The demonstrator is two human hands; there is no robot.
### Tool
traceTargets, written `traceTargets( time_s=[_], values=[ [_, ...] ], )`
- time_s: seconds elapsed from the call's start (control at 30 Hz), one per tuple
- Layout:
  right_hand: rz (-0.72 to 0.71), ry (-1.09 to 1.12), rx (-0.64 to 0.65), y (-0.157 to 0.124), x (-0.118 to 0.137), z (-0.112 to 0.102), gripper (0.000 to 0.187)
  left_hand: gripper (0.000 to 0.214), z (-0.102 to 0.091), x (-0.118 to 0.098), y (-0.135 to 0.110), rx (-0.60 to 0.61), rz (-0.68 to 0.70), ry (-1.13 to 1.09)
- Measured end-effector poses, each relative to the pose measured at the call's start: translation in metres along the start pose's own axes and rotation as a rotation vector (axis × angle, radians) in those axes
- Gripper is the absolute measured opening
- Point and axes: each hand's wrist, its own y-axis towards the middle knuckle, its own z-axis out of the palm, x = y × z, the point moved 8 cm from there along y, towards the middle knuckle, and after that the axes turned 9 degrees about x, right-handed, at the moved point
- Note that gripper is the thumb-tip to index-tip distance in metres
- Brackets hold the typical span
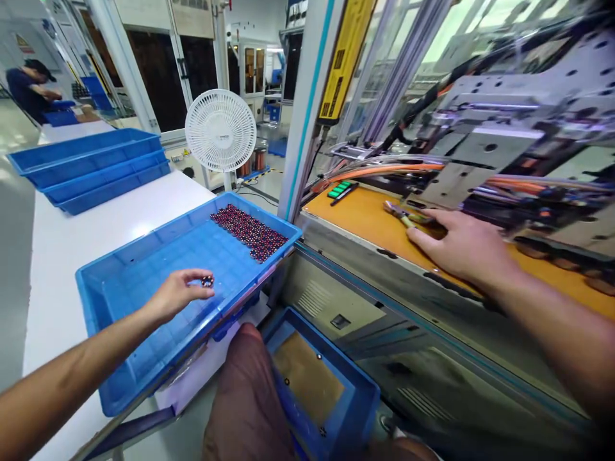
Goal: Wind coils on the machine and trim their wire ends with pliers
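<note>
While the left hand (175, 296) hovers over the blue tray (187, 246), its thumb and forefinger pinch one small ring part (207, 280), with the other fingers curled loosely. A fingertip pinch probably suits a piece this tiny. The ring part is held just above the tray floor, near the front middle and well apart from the rows of ring parts (250, 232) packed into the far right corner (likely kept tight so they stay ordered and near the machine).

The right hand (464, 248) lies palm down on the orange machine bed (365, 218), fingers together, with the tips over the handles of a small hand tool (398, 212). I cannot tell whether it grips the tool or only rests on it. A green block (340, 189) sits further back on the bed.

A lower blue bin (358, 400) with a brown liner stands under the tray edge by the knee, with a few loose parts in it. Stacked blue trays (91, 168) wait at the table's far end. A white fan (220, 131) faces the seat. Another person (26, 86) works far left.

Writing: the yellow label (346, 61) on the machine post carries black print that is too blurred to read. The fan's hub logo is illegible too.
</note>
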Motion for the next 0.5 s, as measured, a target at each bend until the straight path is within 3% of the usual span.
traceTargets(
  time_s=[0.17, 0.27, 0.37, 0.5],
  values=[
    [0.027, -0.043, 0.012, 0.002, -0.007, 0.006, 0.058, 0.033, 0.016, 0.019, 0.101, -0.02, 0.08, 0.151],
    [0.04, -0.029, 0.002, 0.001, -0.009, 0.004, 0.061, 0.026, 0.033, 0.021, 0.142, -0.058, 0.157, 0.277],
    [0.053, 0.007, -0.013, 0.0, -0.011, 0.002, 0.061, 0.024, 0.049, 0.022, 0.164, -0.048, 0.216, 0.377],
    [0.03, 0.036, -0.051, -0.001, -0.011, -0.001, 0.05, 0.034, 0.061, 0.021, 0.172, -0.033, 0.285, 0.464]
  ],
)
